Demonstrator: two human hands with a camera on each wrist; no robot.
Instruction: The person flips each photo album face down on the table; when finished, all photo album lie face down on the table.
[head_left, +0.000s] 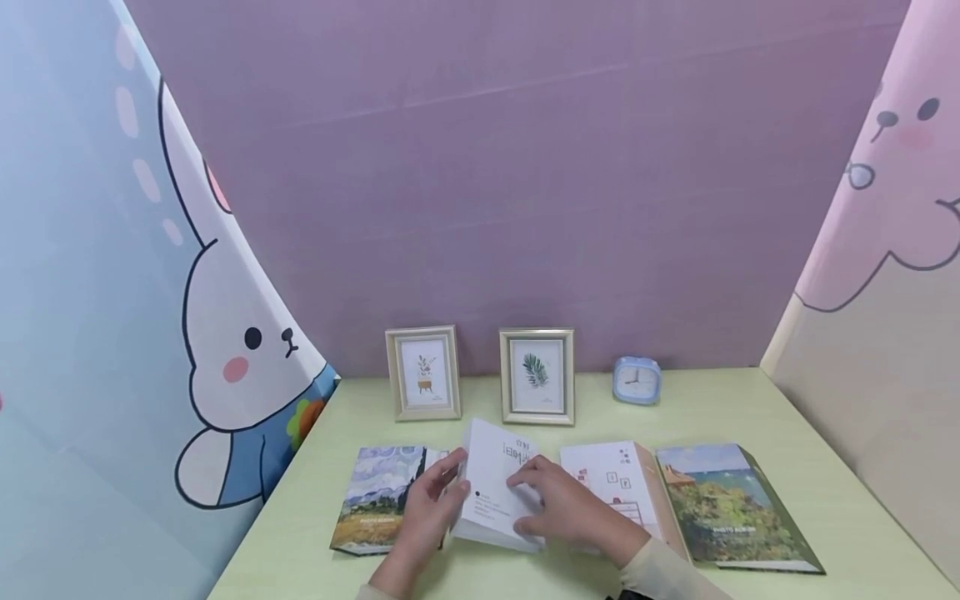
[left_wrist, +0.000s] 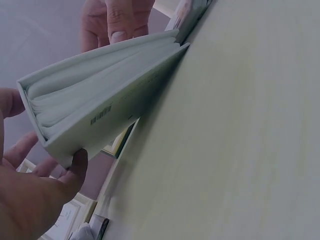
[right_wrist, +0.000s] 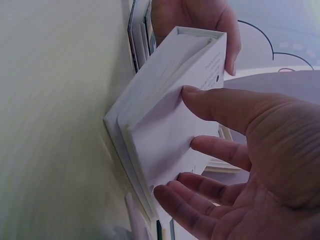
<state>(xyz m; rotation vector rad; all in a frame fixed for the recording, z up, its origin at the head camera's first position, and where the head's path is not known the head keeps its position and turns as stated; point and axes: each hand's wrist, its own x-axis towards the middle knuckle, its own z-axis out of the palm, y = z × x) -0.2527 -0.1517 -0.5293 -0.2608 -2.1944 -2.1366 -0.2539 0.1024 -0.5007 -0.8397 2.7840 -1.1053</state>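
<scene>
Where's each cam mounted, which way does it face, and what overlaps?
Head: worn on the head, facing forward and down at the white hardcover book over the pale green table; left grip, right grip and cream fabric sleeves show.
Left wrist: looks past the left grip at the book's page edges and black printed barcode; right grip at top.
Right wrist: looks across the right grip at the front cover; left grip at top.
Shared: both wrist views show the book and both grips.

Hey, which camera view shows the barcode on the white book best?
The left wrist view: the lower cover of the white book faces that camera, baring the barcode. The head and right wrist views show the upper cover instead; neither shows the barcode.
</scene>
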